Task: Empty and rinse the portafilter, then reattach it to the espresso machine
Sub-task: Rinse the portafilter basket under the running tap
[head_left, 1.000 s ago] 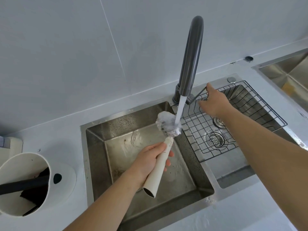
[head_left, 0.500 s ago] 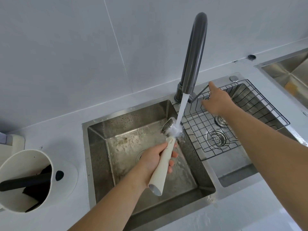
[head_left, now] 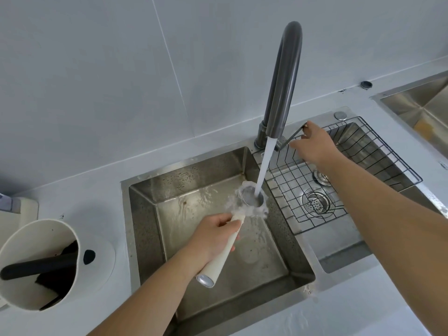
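My left hand [head_left: 213, 235] grips the cream handle of the portafilter [head_left: 221, 253], held over the steel sink [head_left: 145, 214]. Its metal basket [head_left: 252, 197] faces up under the running water stream [head_left: 264, 166], and water splashes out around the rim. The dark grey faucet [head_left: 283, 78] arches over the sink. My right hand [head_left: 312, 146] rests on the faucet's lever handle [head_left: 292, 137] behind the spout, fingers around it.
A wire rack [head_left: 363, 166] sits in the right basin over a drain [head_left: 315, 202]. A white knock box [head_left: 36, 265] with a black bar stands on the counter at left. A second sink [head_left: 419, 105] lies at far right.
The portafilter basket has turned from sideways to facing up under the stream, and moved slightly right. The right hand stays at the faucet lever. Water keeps running.
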Action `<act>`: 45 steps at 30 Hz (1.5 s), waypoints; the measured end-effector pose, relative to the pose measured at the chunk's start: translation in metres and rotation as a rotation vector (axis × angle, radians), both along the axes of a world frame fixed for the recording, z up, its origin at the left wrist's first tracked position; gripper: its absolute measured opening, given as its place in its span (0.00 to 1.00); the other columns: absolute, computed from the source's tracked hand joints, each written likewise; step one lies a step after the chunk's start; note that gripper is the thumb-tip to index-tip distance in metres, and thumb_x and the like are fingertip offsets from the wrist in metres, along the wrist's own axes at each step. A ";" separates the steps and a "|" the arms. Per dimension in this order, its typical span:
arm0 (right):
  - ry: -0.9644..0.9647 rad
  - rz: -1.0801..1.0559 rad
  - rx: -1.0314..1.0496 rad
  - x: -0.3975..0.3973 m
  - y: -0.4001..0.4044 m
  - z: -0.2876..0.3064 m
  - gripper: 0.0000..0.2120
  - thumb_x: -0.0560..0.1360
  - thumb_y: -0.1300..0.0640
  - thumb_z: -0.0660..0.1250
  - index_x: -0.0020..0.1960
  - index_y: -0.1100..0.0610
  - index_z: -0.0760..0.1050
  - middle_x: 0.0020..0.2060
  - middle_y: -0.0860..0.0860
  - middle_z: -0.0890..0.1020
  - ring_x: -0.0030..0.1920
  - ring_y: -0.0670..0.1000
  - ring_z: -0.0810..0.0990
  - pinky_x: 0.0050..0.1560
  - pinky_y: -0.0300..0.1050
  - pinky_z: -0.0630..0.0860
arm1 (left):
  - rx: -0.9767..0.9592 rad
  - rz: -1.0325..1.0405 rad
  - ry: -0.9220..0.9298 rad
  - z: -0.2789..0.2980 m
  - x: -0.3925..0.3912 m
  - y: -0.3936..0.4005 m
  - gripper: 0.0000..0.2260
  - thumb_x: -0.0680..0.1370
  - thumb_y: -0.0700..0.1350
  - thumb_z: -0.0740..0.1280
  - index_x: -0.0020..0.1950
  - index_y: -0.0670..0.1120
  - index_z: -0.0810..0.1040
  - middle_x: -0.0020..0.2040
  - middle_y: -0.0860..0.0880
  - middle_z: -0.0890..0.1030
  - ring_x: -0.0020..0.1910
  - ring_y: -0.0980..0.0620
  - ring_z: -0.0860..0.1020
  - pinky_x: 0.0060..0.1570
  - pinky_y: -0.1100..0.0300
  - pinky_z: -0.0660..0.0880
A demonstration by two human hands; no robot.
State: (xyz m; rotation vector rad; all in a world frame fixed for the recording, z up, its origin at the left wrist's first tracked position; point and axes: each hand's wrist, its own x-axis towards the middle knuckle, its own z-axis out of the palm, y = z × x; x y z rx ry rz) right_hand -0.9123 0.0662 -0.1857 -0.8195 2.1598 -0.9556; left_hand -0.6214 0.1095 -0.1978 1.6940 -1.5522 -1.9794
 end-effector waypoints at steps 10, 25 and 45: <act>-0.132 -0.026 -0.053 -0.004 -0.007 -0.003 0.19 0.74 0.64 0.68 0.64 0.54 0.74 0.62 0.45 0.78 0.54 0.50 0.80 0.52 0.49 0.77 | -0.242 -0.023 -0.085 -0.007 0.015 -0.006 0.15 0.76 0.44 0.70 0.61 0.56 0.78 0.42 0.50 0.81 0.38 0.45 0.85 0.28 0.63 0.76; -0.116 0.026 -0.034 -0.012 -0.009 -0.011 0.25 0.72 0.62 0.66 0.70 0.53 0.71 0.70 0.47 0.76 0.46 0.51 0.80 0.43 0.46 0.75 | -0.442 0.017 -0.157 -0.001 0.028 -0.018 0.16 0.74 0.45 0.73 0.56 0.60 0.75 0.44 0.52 0.79 0.35 0.53 0.81 0.28 0.66 0.74; -0.248 -0.079 -0.023 -0.010 -0.035 -0.011 0.41 0.71 0.68 0.65 0.80 0.53 0.55 0.77 0.53 0.65 0.59 0.53 0.73 0.45 0.40 0.67 | -0.046 0.378 0.213 0.018 0.030 -0.004 0.10 0.79 0.40 0.66 0.52 0.55 0.80 0.48 0.39 0.85 0.33 0.49 0.81 0.33 0.57 0.77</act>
